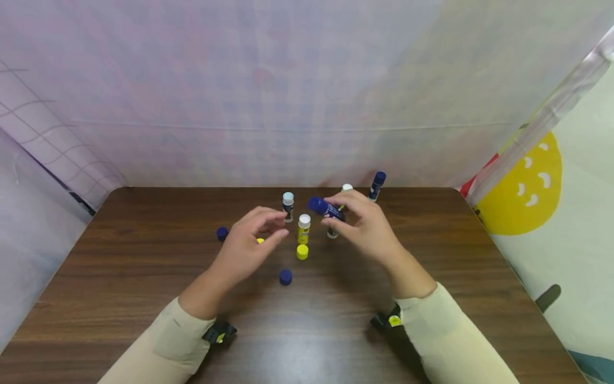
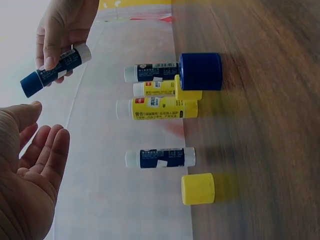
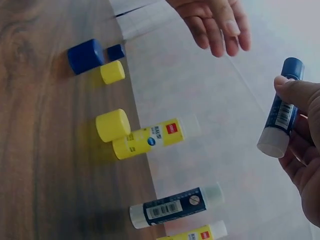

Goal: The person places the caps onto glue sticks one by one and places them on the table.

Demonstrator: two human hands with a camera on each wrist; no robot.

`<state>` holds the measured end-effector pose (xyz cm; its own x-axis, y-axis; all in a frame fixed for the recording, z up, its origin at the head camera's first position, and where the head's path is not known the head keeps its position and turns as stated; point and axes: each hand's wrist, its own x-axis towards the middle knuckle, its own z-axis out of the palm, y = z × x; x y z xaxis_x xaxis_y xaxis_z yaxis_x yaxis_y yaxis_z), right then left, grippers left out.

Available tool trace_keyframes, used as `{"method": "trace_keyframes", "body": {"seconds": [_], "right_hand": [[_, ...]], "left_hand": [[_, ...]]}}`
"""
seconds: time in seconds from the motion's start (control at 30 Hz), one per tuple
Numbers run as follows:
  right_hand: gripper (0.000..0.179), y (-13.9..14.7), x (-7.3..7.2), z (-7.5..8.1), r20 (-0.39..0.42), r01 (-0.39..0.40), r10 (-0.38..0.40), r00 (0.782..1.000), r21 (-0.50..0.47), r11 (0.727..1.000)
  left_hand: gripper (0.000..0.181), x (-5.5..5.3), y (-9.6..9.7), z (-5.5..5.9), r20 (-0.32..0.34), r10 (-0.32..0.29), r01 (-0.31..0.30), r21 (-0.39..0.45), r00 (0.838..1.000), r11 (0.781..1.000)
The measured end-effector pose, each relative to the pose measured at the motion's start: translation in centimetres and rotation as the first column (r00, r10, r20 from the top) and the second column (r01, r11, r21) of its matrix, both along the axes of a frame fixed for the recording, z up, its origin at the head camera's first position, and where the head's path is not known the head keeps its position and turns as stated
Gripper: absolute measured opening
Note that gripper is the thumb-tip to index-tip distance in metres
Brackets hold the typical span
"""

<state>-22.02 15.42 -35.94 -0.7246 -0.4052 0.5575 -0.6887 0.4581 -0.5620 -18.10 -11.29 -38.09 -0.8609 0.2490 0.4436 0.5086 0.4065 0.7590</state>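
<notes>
Above the table, my right hand point(image 1: 369, 229) holds a navy glue stick point(image 3: 281, 112) between thumb and fingers. Its blue cap point(image 1: 316, 205) is on and points toward my left hand. Relaxed and holding nothing, my left hand point(image 1: 242, 242) hovers left of the group with fingers apart. Between the hands stand an uncapped navy glue stick point(image 1: 288, 208) and an uncapped yellow glue stick point(image 1: 303, 230). Another uncapped navy glue stick point(image 3: 175, 207) stands below my right hand, partly hidden in the head view, and a smaller yellow glue stick point(image 3: 200, 234) is beside it.
Loose caps lie on the wooden table point(image 1: 144, 277): a blue cap point(image 1: 285, 277) nearest me, a yellow cap point(image 1: 302, 252), another blue cap point(image 1: 222, 233) at left, and a yellow cap point(image 3: 113, 72) partly behind my left hand. A capped navy glue stick point(image 1: 377, 185) stands near the back cloth point(image 1: 240, 149).
</notes>
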Motion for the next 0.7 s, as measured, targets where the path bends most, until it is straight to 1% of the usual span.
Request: {"method": "trace_keyframes", "body": {"seconds": [0.13,0.3,0.47,0.6,0.7], "right_hand": [[0.035,0.5,-0.3,0.5,0.006,0.017,-0.016,1.000,-0.042,0.999],[0.034,1.0,-1.2,1.1,0.019,0.040,-0.038,0.999,-0.092,0.995],[0.032,1.5,-2.0,1.5,0.037,0.108,-0.104,0.994,-0.123,0.986],[0.029,2.1,-2.5,1.6,0.087,0.169,-0.156,0.984,-0.176,0.970],[0.029,2.6,-2.9,1.5,0.153,0.189,-0.154,0.976,-0.251,0.949]], "left_hand": [[0.031,-0.2,-0.2,0.0,0.003,0.021,-0.021,-0.001,1.000,1.000],[0.030,-0.4,-0.3,0.0,0.012,0.033,-0.033,-0.006,0.999,0.999],[0.027,-0.5,-0.5,-0.2,0.027,0.043,-0.043,0.004,0.999,0.999],[0.027,-0.7,-0.8,-0.3,0.043,0.063,-0.063,-0.009,0.997,0.998],[0.028,-0.8,-1.1,-0.3,0.039,0.084,-0.082,-0.032,0.996,0.996]]}}
